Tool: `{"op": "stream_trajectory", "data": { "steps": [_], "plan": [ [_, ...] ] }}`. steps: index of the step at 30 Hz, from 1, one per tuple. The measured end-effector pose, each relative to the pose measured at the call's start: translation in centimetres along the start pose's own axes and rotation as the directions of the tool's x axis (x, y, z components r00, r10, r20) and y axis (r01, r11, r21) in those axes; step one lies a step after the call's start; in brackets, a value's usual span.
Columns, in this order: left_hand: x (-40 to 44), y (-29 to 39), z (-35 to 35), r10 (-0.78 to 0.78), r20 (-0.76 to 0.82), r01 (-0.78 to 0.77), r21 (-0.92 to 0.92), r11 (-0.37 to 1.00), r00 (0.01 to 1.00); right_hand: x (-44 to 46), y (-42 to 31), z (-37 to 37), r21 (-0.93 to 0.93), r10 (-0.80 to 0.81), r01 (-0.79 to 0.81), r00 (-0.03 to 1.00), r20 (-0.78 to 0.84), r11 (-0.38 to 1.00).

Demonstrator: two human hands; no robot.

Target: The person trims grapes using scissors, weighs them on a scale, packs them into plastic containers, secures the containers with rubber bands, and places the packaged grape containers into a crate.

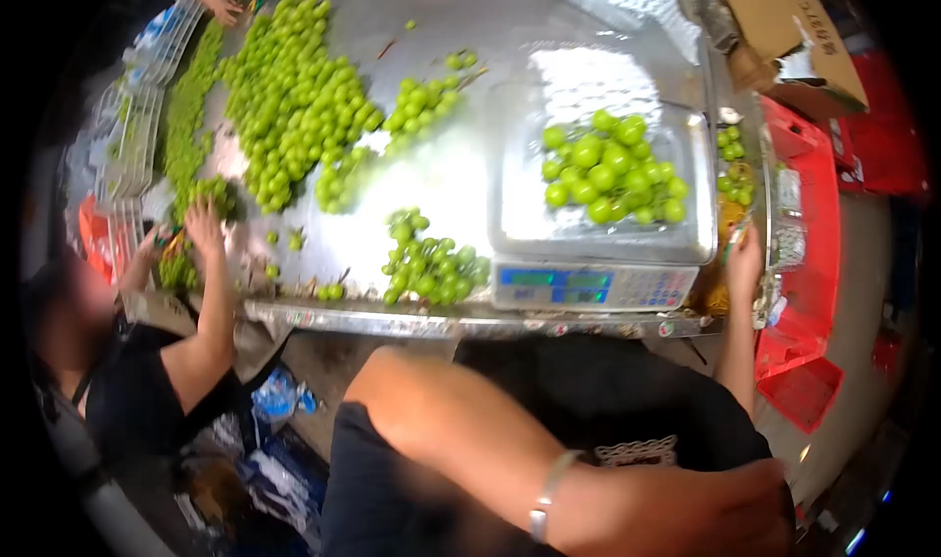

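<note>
My left arm bends across my body, a band around its wrist. My left hand (676, 513) is smeared by motion at the lower right, its fingers not clear. My right hand (747, 263) is closed at the table's right edge, beside the scale, around a small tool with a bit of green and white that I cannot make out. Left of it, a digital scale (598, 282) bears a clear plastic tray with green grapes (613, 170). A loose bunch of grapes (431, 268) lies left of the scale. More grapes (731, 165) sit in the gutter above my right hand.
A large grape heap (294, 96) covers the metal table's left half. One co-worker's hands (204, 226) handle grapes at left; another person's hand (225, 10) is at the far end. White baskets (132, 145) line the left. Red crates (809, 233) and a cardboard box (794, 32) stand right.
</note>
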State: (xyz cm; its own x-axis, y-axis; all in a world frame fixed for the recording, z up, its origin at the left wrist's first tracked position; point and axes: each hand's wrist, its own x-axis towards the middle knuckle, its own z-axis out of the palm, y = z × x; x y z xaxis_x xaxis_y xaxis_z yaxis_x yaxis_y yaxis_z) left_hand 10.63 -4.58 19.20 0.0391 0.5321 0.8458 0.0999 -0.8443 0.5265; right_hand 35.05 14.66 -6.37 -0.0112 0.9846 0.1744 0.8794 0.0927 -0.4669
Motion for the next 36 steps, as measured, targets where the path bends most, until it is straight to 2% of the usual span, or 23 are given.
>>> {"op": "stream_trajectory", "data": {
  "steps": [2, 3, 5, 6, 7, 8, 9, 11, 13, 16, 18, 19, 21, 22, 24, 25, 26, 27, 28, 31, 32, 34, 36],
  "plan": [
    [-0.3, -1.0, -1.6, 0.054, -0.013, -0.053, 0.023, 0.998, 0.998, -0.5, 2.0, 0.7, -0.199, 0.07, -0.042, 0.988, 0.137, 0.979],
    [0.1, -2.0, -4.2, 0.184, 0.277, -0.202, 0.038, 0.979, 0.943, -1.0, 3.3, 1.1, -0.312, -0.079, 0.122, 0.986, 0.148, 0.942],
    [-0.2, -4.5, -6.6, 0.17, 0.49, -0.198, 0.006, 0.98, 0.855, 0.7, -1.4, -2.3, -0.491, 0.252, 0.095, 0.765, 0.593, 0.866],
    [-0.3, -5.6, -7.2, -0.173, 0.545, 0.007, 0.292, 0.956, 0.82, 1.7, -1.7, -2.1, -0.363, 0.069, 0.093, 0.91, 0.409, 0.927],
    [-0.3, -6.7, -7.8, -0.494, 0.534, 0.119, 0.588, 0.8, 0.686, 2.6, -2.1, -1.7, -0.232, -0.088, 0.128, 0.981, 0.175, 0.964],
    [0.4, -9.3, -9.2, -0.651, 0.299, 0.413, 0.574, 0.707, 0.698, 4.3, -4.7, -1.9, 0.064, -0.135, 0.129, 0.985, 0.106, 0.99],
    [-1.1, -13.0, -9.7, -0.427, -0.023, 0.344, 0.631, 0.696, 0.904, 6.4, -8.3, -1.9, 0.353, -0.178, 0.155, 0.984, 0.033, 0.923],
    [1.1, -17.2, -12.0, -0.37, -0.121, 0.32, 0.775, 0.544, 0.921, 10.8, -13.7, 0.2, 0.567, -0.281, 0.181, 0.955, 0.094, 0.803],
    [1.4, -20.1, -12.2, -0.523, -0.041, 0.377, 0.74, 0.556, 0.851, 16.5, -13.3, 7.2, 0.381, -0.426, 0.323, 0.877, 0.224, 0.866],
    [-1.3, -26.6, -11.8, -0.87, 0.176, 0.532, 0.73, 0.43, 0.461, 19.1, -17.7, 10.2, 0.622, -0.261, -0.106, 0.844, 0.469, 0.776],
    [-4.3, -29.5, -11.5, -0.886, 0.196, 0.381, 0.848, 0.368, 0.421, 19.2, -20.5, 8.7, 0.632, -0.06, -0.554, 0.725, 0.686, 0.542],
    [-4.7, -29.0, -11.8, -0.881, 0.191, 0.359, 0.86, 0.363, 0.433, 19.2, -21.2, 7.9, 0.654, -0.08, -0.54, 0.735, 0.673, 0.53],
    [-5.8, -28.3, -12.3, -0.555, 0.07, 0.344, 0.718, 0.605, 0.829, 18.6, -21.4, 7.0, 0.749, -0.2, -0.55, 0.74, 0.642, 0.369],
    [-4.9, -25.1, -11.6, -0.631, -0.208, 0.621, 0.558, 0.551, 0.747, 18.5, -20.5, 6.8, 0.816, -0.386, -0.482, 0.721, 0.576, 0.318],
    [-5.1, -18.6, -10.7, -0.674, -0.568, 0.85, 0.092, 0.518, 0.472, 14.7, -19.1, 2.9, 0.818, -0.374, -0.361, 0.755, 0.539, 0.448],
    [-7.7, -17.6, -10.3, -0.613, -0.626, 0.752, -0.065, 0.656, 0.481, 12.8, -18.8, 1.1, 0.719, -0.423, -0.26, 0.662, 0.619, 0.644],
    [-7.3, -15.3, -8.6, -0.742, -0.651, 0.763, -0.397, 0.51, 0.157, 11.0, -18.5, -0.8, 0.61, -0.465, -0.097, 0.558, 0.688, 0.786],
    [-7.9, -14.0, -7.7, -0.774, -0.633, 0.782, -0.496, 0.379, -0.026, 8.3, -15.8, 0.2, 0.7, -0.838, 0.488, 0.446, 0.313, 0.521],
    [-9.8, -13.2, -7.6, -0.861, -0.509, 0.811, -0.497, 0.308, 0.015, 5.9, -15.5, -1.0, 0.64, -0.855, 0.578, 0.433, 0.284, 0.505],
    [-17.2, -14.2, -7.1, -0.899, -0.414, 0.882, -0.357, 0.307, 0.145, 1.8, -14.3, -1.9, 0.734, -0.79, 0.435, 0.571, 0.223, 0.522],
    [-18.7, -14.4, -6.8, -0.865, -0.441, 0.902, -0.23, 0.367, 0.239, 0.6, -13.9, -1.7, 0.812, -0.602, 0.186, 0.762, 0.237, 0.554],
    [-14.5, -13.1, -7.8, -0.923, -0.385, 0.938, -0.319, 0.135, 0.003, -1.5, -11.7, 0.6, 0.853, -0.277, -0.144, 0.908, 0.316, 0.501],
    [-16.5, -15.6, -9.6, -0.97, -0.221, 0.863, -0.504, 0.024, -0.103, -1.5, -11.6, -0.5, 0.689, -0.137, -0.314, 0.846, 0.516, 0.653]
  ]
}}
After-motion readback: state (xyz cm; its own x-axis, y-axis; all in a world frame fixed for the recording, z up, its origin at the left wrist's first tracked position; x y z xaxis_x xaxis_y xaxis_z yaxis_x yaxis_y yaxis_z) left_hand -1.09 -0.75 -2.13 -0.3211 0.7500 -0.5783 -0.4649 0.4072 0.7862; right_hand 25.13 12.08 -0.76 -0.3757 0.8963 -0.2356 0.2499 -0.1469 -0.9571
